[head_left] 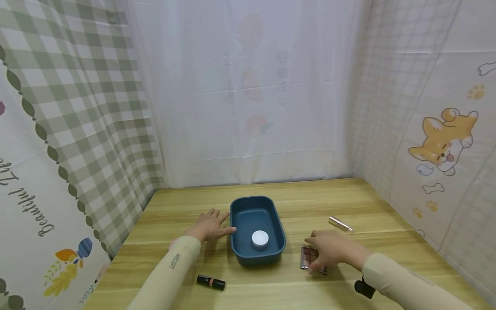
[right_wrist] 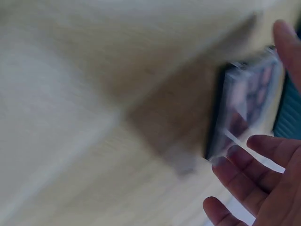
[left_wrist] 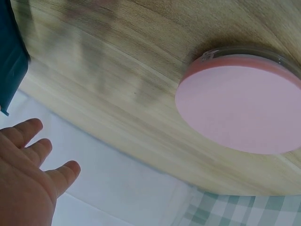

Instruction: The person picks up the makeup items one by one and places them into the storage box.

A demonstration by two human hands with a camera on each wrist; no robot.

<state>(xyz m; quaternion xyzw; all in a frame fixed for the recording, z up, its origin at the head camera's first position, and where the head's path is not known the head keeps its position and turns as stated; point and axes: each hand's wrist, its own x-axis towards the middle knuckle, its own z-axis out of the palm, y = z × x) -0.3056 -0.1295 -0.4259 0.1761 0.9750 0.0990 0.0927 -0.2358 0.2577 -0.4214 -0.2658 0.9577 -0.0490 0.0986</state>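
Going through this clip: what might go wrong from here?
The right hand spans the flat palette; a loose grip on its smooth edges might let it slip.

The silver tube lies on its side just beyond that hand and could roll if nudged.

The left hand is at the blue bin's side; a bump might slide the white round container inside.

Your left grip (head_left: 209, 227) spreads its fingers just left of the blue bin (head_left: 258, 260), thumb at its side; your right grip (head_left: 331, 247), right of the bin, bends its fingers loosely, thumb apart; both forearms (head_left: 168, 272) sleeved
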